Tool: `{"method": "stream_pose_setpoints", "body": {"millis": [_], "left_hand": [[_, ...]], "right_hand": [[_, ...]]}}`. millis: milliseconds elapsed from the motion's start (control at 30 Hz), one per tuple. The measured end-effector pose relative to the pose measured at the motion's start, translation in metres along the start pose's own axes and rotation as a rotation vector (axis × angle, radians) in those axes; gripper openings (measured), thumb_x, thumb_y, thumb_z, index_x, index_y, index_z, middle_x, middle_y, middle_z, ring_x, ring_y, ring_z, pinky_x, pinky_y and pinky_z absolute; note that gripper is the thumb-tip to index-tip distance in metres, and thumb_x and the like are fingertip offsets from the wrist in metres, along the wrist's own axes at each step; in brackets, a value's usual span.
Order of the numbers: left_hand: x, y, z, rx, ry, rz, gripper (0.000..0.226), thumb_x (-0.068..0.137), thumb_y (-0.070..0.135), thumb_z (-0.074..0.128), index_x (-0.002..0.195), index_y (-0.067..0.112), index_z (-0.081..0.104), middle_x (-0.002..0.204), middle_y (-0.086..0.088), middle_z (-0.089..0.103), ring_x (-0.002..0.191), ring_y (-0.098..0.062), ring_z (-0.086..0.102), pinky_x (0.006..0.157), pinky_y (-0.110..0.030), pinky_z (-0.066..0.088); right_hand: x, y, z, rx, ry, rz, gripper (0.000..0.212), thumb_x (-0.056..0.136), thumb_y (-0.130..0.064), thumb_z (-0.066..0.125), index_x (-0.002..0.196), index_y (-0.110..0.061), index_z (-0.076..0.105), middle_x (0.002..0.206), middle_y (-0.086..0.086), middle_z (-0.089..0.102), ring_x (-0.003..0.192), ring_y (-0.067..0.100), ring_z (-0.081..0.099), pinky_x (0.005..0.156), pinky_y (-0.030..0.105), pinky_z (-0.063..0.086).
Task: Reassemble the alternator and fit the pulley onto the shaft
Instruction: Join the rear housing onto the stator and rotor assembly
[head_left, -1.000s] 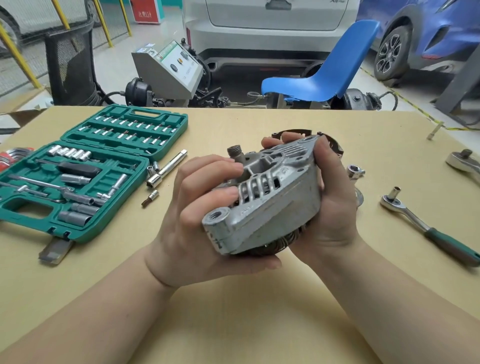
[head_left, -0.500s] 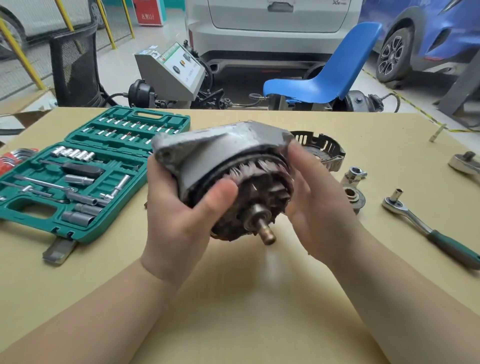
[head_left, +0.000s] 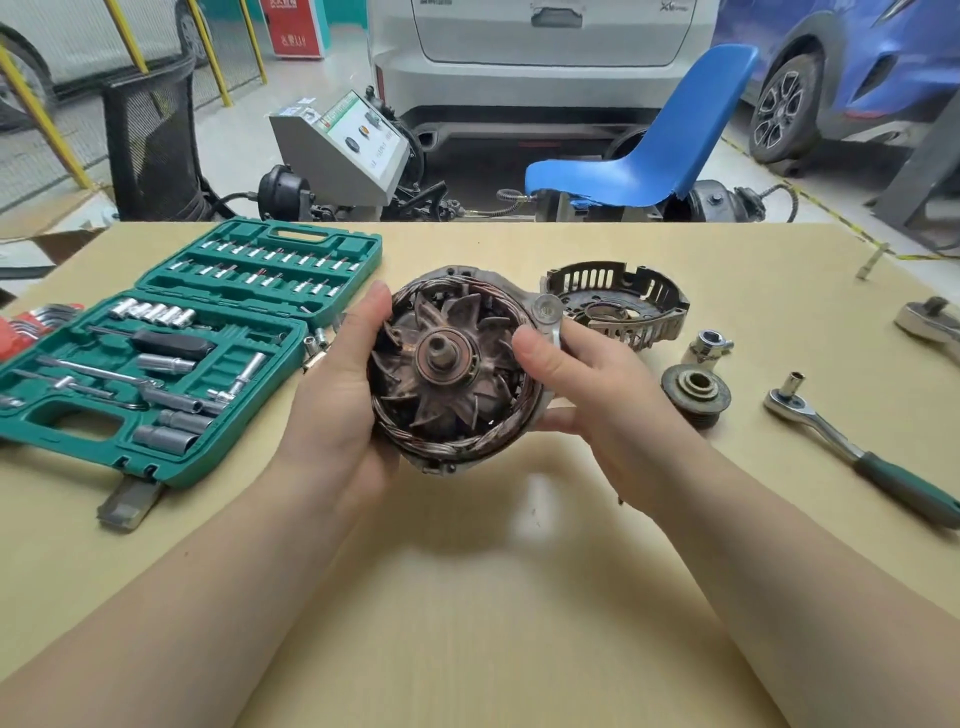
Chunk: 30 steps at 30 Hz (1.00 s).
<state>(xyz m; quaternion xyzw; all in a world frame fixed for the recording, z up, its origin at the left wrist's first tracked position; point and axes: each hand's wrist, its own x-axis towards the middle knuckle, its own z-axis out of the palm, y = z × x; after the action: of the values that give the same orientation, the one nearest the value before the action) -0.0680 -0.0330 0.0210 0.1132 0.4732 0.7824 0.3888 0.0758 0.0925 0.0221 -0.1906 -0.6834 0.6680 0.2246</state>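
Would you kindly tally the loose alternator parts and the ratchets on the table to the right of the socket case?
Alternator body, held in both hands: 1
Rear cover: 1
Pulley: 1
Nut: 1
Ratchets: 2
Total: 6

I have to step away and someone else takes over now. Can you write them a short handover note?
Left hand and right hand both grip the alternator body above the table, open side with fan and shaft end toward the camera. The rear cover, pulley and nut lie on the table to the right, the ratchet beyond them. Done: nothing joined yet. Left: fit the cover, then pulley and nut.
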Motion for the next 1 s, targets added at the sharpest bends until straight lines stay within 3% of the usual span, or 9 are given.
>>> {"method": "stream_pose_setpoints", "body": {"millis": [200,333,433,567,633,733,933,1000], "left_hand": [[0.004,0.003,-0.002,0.008,0.029,-0.033,0.055,0.095,0.050,0.069,0.128,0.007,0.077,0.122,-0.015,0.080,0.113,-0.032,0.078,0.102,-0.047,0.060],[0.006,0.002,-0.003,0.015,0.035,-0.024,0.037,0.100,0.045,0.068,0.092,0.015,0.089,0.111,-0.011,0.083,0.099,-0.027,0.082,0.086,-0.042,0.067],[0.008,0.001,-0.004,0.011,0.050,-0.040,0.037,0.100,0.045,0.070,0.104,0.011,0.083,0.112,-0.013,0.082,0.100,-0.030,0.081,0.089,-0.043,0.066],[0.009,0.000,-0.004,0.004,0.055,-0.074,0.038,0.100,0.045,0.070,0.111,0.010,0.081,0.111,-0.015,0.082,0.097,-0.032,0.082,0.079,-0.046,0.068],[0.010,-0.002,-0.005,0.022,0.064,-0.061,0.033,0.100,0.043,0.071,0.099,0.014,0.086,0.109,-0.014,0.083,0.095,-0.030,0.082,0.081,-0.045,0.068],[0.011,-0.003,-0.005,0.052,0.077,-0.039,0.032,0.099,0.042,0.074,0.075,0.026,0.088,0.104,-0.011,0.084,0.089,-0.028,0.083,0.068,-0.041,0.067],[0.012,0.000,-0.008,0.160,0.055,-0.059,0.031,0.098,0.050,0.071,0.087,0.027,0.089,0.108,-0.009,0.084,0.096,-0.027,0.082,0.078,-0.037,0.065],[0.013,0.003,-0.011,0.235,0.040,-0.064,0.033,0.097,0.055,0.070,0.089,0.030,0.089,0.107,-0.006,0.084,0.094,-0.025,0.083,0.075,-0.034,0.064]], "right_hand": [[0.002,0.009,0.004,0.085,0.023,0.075,0.042,0.092,-0.043,0.069,0.123,-0.015,0.071,0.112,0.009,0.077,0.099,0.030,0.075,0.089,0.058,0.060],[0.004,0.016,0.005,0.135,0.030,0.128,0.038,0.092,-0.046,0.070,0.117,-0.018,0.075,0.111,0.009,0.078,0.098,0.032,0.075,0.089,0.059,0.060],[0.006,0.019,0.005,0.150,0.025,0.169,0.036,0.089,-0.050,0.071,0.112,-0.023,0.078,0.110,0.009,0.078,0.095,0.031,0.076,0.087,0.057,0.061],[0.007,0.020,0.007,0.191,0.036,0.228,0.031,0.086,-0.051,0.074,0.105,-0.026,0.080,0.106,0.010,0.079,0.085,0.027,0.077,0.076,0.049,0.064],[0.007,0.021,0.008,0.245,0.035,0.250,0.028,0.085,-0.048,0.076,0.102,-0.026,0.081,0.106,0.013,0.078,0.085,0.028,0.077,0.074,0.047,0.063],[0.008,0.022,0.008,0.268,0.034,0.246,0.026,0.085,-0.046,0.076,0.101,-0.027,0.081,0.106,0.012,0.078,0.084,0.028,0.077,0.075,0.048,0.063],[0.008,0.022,0.007,0.254,0.039,0.257,0.026,0.084,-0.048,0.076,0.101,-0.029,0.081,0.107,0.011,0.079,0.087,0.029,0.077,0.080,0.053,0.063],[0.008,0.021,0.008,0.250,0.049,0.260,0.026,0.084,-0.048,0.076,0.101,-0.028,0.081,0.106,0.012,0.079,0.084,0.028,0.077,0.078,0.050,0.063]]}}
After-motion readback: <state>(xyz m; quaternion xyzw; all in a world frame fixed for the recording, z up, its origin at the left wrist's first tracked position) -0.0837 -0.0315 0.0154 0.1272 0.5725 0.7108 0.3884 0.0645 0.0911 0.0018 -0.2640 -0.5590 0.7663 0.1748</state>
